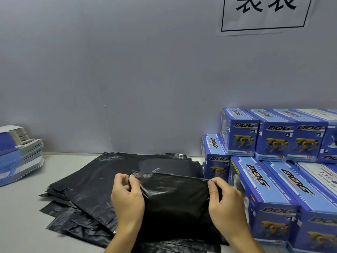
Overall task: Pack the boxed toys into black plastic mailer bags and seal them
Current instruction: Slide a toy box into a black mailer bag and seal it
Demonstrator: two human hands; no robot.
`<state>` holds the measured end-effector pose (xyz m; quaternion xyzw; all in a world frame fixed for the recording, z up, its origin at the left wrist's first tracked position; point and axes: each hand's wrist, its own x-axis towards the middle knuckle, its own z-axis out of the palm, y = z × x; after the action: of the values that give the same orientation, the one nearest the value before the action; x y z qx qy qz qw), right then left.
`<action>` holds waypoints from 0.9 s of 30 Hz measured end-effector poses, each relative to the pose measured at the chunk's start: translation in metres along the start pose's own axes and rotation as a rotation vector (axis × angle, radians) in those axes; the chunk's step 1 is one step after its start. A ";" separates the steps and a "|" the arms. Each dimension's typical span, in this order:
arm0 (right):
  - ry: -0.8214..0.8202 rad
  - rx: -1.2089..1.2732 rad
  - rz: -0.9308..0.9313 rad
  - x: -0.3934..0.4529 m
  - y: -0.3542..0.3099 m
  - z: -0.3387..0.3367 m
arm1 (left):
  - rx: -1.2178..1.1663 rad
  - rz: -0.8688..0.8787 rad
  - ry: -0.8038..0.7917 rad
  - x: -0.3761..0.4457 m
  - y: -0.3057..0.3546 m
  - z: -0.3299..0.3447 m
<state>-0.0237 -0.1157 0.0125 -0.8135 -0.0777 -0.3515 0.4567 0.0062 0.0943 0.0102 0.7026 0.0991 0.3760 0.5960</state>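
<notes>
A black plastic mailer bag (175, 199) bulges in front of me on top of a pile of flat black mailer bags (87, 190). My left hand (127, 196) pinches the bag's upper left corner. My right hand (224, 199) pinches its upper right corner. The top edge is stretched taut between them. What is inside the bag is hidden. Blue boxed toy dogs (273, 201) are stacked at the right, close to my right hand.
More blue toy boxes (271, 137) stand in a second row against the grey wall. A stack of flat blue-and-white cartons (20, 156) lies at the far left on the white table (23, 216). A paper sign (264, 13) hangs on the wall.
</notes>
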 end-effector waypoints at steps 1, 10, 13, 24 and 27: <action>-0.026 -0.022 0.059 0.000 0.005 0.002 | 0.032 -0.047 -0.011 0.001 -0.002 0.000; -0.224 -0.077 0.361 -0.007 0.019 0.022 | 0.309 -0.268 -0.260 0.007 -0.008 -0.004; -0.195 -0.067 0.363 -0.011 0.013 0.025 | 0.353 -0.251 -0.283 0.008 -0.008 -0.005; -0.121 -0.225 0.020 -0.013 0.000 0.019 | 0.255 0.254 -0.306 0.008 -0.002 -0.010; -0.152 -0.183 0.032 -0.012 0.002 0.018 | 0.234 0.177 -0.338 0.012 -0.005 -0.009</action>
<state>-0.0231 -0.1002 -0.0024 -0.8772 -0.0669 -0.2869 0.3791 0.0100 0.1098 0.0103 0.8260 -0.0212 0.2895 0.4832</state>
